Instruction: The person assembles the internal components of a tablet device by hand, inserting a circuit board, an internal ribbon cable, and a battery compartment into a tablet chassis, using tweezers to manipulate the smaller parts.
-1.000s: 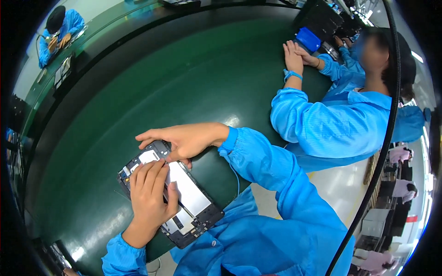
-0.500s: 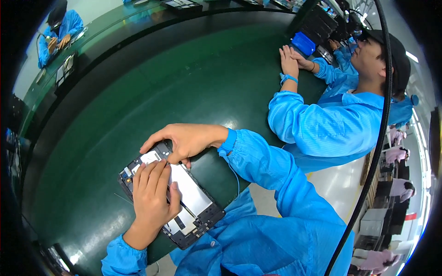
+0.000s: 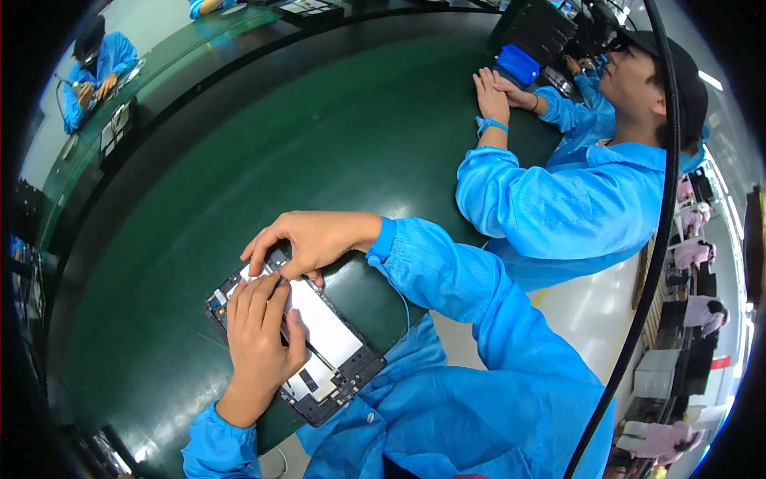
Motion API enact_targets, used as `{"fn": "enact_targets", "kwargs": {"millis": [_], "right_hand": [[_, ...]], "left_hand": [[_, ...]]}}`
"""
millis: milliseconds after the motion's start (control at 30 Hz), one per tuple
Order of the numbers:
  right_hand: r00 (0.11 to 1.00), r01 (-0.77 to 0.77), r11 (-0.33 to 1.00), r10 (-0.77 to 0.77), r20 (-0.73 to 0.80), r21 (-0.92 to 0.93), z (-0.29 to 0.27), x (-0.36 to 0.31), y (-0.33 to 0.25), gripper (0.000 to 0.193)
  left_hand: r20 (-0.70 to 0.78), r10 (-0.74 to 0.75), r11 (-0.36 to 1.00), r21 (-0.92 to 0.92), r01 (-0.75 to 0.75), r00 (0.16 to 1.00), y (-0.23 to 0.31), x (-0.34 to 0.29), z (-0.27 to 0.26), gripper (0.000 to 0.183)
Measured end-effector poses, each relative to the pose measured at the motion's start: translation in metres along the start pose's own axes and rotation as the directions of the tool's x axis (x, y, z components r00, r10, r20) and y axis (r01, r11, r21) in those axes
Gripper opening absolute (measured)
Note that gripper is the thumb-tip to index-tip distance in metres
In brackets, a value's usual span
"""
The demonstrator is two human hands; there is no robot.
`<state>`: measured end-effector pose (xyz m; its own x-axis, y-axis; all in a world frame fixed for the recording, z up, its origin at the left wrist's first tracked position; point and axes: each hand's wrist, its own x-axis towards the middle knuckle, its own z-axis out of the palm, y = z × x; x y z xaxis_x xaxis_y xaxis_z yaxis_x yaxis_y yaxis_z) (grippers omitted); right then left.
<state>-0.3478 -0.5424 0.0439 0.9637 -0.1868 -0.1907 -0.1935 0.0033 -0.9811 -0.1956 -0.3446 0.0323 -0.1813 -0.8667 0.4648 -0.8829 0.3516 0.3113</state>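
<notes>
An opened tablet [image 3: 332, 329], with a black frame, a large silver-white plate and small parts along both ends, lies slanted on the green bench near my body. My left hand [image 3: 263, 329] rests over its left side, fingers stretched out side by side and thumb apart. At the tablet's far end is my right hand [image 3: 315, 242], bent around that end: its thumb presses down near my left fingertips, and other fingers curl at the right edge. Whether a small part lies between the fingertips is hidden. A blue wrist strap [image 3: 385, 239] with a cord circles my right wrist.
A co-worker [image 3: 550, 191] in blue sits to the right, hands clasped on the green bench [image 3: 383, 128]. Beyond those hands are a blue bin [image 3: 517, 65] and black trays [image 3: 531, 30]. A black cable [image 3: 669, 184] hangs down the right. Another worker [image 3: 102, 68] sits far left.
My right index finger has moved inward from the tablet's far-left corner, closer to the thumb. My left hand stays over the tablet. The whole view has shifted slightly.
</notes>
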Motion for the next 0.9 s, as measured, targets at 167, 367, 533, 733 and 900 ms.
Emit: {"fn": "enact_targets", "kwargs": {"millis": [167,367,533,733,900], "right_hand": [[0.991,0.099,0.994,-0.102,0.083,0.048,-0.008,0.004,0.008,0.049],[0.994,0.089,0.996,-0.090,0.054,0.024,-0.009,0.002,0.010,0.045],[0.985,0.158,0.975,-0.146,-0.086,0.156,0.001,0.012,0.015,0.038],[0.989,0.148,0.978,-0.143,-0.044,0.148,-0.003,0.014,0.014,0.037],[0.995,0.088,0.996,-0.087,-0.051,0.021,-0.008,0.011,0.015,0.037]], "left_hand": [[0.010,-0.002,1.000,0.014,0.002,1.000,0.000,0.000,0.001,0.037],[0.018,-0.025,0.999,-0.032,0.025,1.000,0.003,0.005,0.002,0.041],[0.046,-0.035,0.997,0.072,0.032,0.998,-0.001,-0.002,-0.003,0.043],[0.063,-0.024,0.996,0.093,0.018,0.998,0.001,0.002,-0.008,0.042],[0.061,-0.009,0.996,0.087,0.003,0.998,0.000,0.005,-0.004,0.043]]}}
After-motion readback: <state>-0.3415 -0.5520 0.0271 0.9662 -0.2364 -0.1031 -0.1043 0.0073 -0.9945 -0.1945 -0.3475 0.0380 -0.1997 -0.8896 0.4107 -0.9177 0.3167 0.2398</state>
